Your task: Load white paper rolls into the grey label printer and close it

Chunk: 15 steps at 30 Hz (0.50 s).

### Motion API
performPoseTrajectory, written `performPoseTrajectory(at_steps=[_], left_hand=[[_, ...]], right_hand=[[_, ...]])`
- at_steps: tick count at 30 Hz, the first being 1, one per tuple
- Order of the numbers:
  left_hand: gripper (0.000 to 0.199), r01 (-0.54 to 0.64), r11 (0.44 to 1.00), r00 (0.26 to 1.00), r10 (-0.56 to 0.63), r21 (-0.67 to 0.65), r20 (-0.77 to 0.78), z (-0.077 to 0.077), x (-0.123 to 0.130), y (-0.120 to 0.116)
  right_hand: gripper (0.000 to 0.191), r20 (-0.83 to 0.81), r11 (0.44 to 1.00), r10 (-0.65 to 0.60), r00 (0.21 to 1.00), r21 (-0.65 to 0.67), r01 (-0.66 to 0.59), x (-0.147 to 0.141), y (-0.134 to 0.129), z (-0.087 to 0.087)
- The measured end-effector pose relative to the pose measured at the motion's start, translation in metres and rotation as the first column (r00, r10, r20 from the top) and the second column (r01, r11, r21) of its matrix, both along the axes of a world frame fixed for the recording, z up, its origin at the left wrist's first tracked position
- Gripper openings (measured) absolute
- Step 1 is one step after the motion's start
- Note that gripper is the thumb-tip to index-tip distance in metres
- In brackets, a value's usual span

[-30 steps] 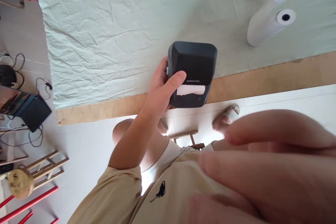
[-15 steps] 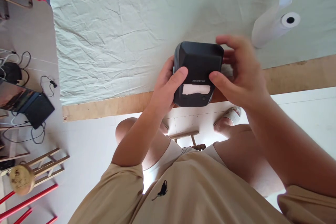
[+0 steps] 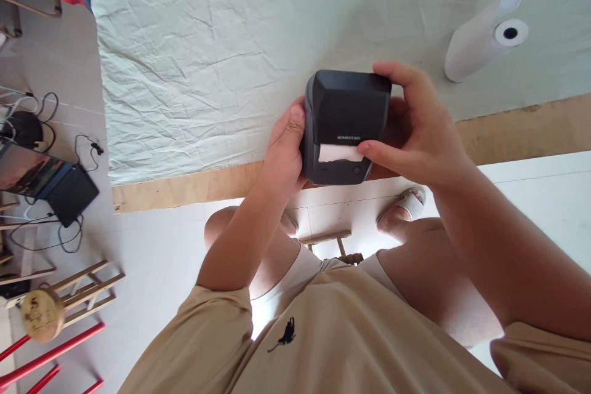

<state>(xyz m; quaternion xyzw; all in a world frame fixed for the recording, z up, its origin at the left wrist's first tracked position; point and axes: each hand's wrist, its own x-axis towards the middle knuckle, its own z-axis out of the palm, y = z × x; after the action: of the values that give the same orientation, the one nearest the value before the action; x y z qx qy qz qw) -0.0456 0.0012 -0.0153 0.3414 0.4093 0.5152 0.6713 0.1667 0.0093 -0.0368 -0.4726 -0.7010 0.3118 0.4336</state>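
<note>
A black label printer (image 3: 348, 104) with white lettering is held up in front of me, near the table's front edge. White paper (image 3: 339, 153) shows in its slot. My left hand (image 3: 287, 148) grips the printer's left side, its thumb along that edge. Around the right side curls my right hand (image 3: 420, 123), its thumb at the right end of the paper and its index finger at the upper right corner. The other fingers of that hand are partly hidden behind the printer.
A white paper roll (image 3: 480, 40) lies on the pale green cloth (image 3: 194, 61) at the right. Beyond the table's wooden edge (image 3: 184, 191), a laptop (image 3: 71, 194), cables and a wooden stool (image 3: 42, 315) are at the left.
My left thumb has moved off the printer's top to its left edge. My right thumb has shifted left and down onto the paper's end. The printer has moved slightly left.
</note>
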Motion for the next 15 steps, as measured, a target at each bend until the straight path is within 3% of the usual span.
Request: performPoseTrajectory(at_steps=[5, 9, 12, 15], left_hand=[[0.035, -0.002, 1.0, 0.999, 0.002, 0.006, 0.041, -0.004, 0.0, 0.001], [0.03, 0.03, 0.999, 0.999, -0.03, -0.021, 0.026, -0.006, 0.0, 0.001], [0.035, 0.035, 0.998, 0.999, -0.036, -0.054, -0.024, -0.004, 0.0, 0.0], [0.038, 0.005, 0.996, 0.998, -0.01, -0.088, -0.057, 0.001, 0.001, -0.001]], right_hand=[[0.057, 0.023, 0.947, -0.137, 0.99, 0.297, 0.123, -0.003, -0.005, 0.027], [0.017, -0.153, 0.904, -0.242, 0.958, 0.324, 0.28, -0.016, -0.011, 0.046], [0.022, -0.282, 0.867, -0.29, 0.915, 0.327, 0.375, -0.025, -0.011, 0.052], [0.021, -0.11, 0.902, -0.314, 0.943, 0.276, 0.333, -0.026, -0.009, 0.054]])
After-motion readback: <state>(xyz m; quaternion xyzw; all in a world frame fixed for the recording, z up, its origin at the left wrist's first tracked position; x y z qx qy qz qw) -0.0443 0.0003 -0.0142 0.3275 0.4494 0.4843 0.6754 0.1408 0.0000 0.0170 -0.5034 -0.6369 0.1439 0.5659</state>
